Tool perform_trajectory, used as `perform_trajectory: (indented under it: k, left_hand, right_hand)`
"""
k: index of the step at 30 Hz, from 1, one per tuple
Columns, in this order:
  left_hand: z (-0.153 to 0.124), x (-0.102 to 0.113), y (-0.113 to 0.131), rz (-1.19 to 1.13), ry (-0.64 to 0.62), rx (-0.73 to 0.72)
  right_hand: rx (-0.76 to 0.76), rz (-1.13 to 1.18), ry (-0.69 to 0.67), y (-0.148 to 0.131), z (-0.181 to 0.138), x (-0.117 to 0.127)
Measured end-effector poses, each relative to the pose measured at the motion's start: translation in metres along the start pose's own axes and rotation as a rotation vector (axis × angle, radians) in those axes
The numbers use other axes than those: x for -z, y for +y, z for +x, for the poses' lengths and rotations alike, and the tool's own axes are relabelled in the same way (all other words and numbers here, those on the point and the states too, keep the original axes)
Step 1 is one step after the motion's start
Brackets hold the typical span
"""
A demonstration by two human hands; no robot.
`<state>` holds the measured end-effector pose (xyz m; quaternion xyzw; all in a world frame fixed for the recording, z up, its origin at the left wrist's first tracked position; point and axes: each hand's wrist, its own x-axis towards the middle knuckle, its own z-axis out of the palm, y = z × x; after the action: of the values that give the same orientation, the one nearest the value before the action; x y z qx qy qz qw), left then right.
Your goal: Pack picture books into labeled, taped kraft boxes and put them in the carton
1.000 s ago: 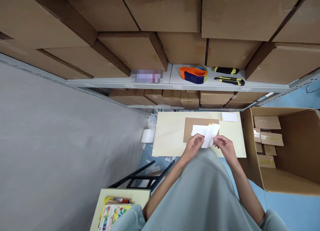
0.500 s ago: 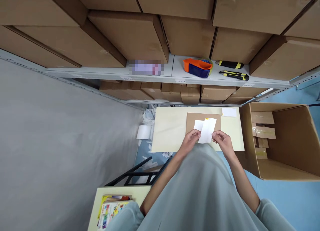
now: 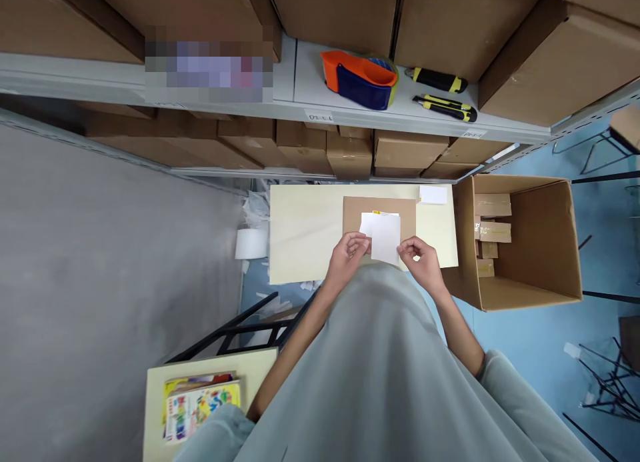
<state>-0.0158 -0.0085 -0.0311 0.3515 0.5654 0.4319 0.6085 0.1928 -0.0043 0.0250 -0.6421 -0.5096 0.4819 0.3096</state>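
Note:
A white label with a small yellow mark at its top edge is held in front of my body. My right hand pinches its right edge between thumb and fingertips. With closed fingers, my left hand grips the lower left part of a second white paper piece that shows partly behind the label. Whether the two pieces are joined cannot be made out. Beneath them, a flat brown cardboard box lies on the cream table.
A white stack of labels lies at the table's back right. Right of the table stands a large open carton with several small boxes inside. The shelf above carries a tape dispenser and two utility knives. Books lie lower left.
The label has turned from a slant to nearly straight, and both hands still hold the papers. My head view has shifted, bringing the shelf tools closer and more floor at right into sight.

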Motion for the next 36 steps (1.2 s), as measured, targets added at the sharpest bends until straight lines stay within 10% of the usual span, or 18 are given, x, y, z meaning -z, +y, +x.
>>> perform_trajectory:
  k: [19,36]
  left_hand:
    - [-0.013,-0.008,-0.028,0.637,0.006,-0.055]
    - [0.012,-0.035,-0.047,0.352,0.07,0.151]
  right_hand:
    - [-0.173,-0.089,-0.009,0.063,-0.017,-0.006]
    - [-0.007,-0.263,-0.147,0.076,0.052,0.023]
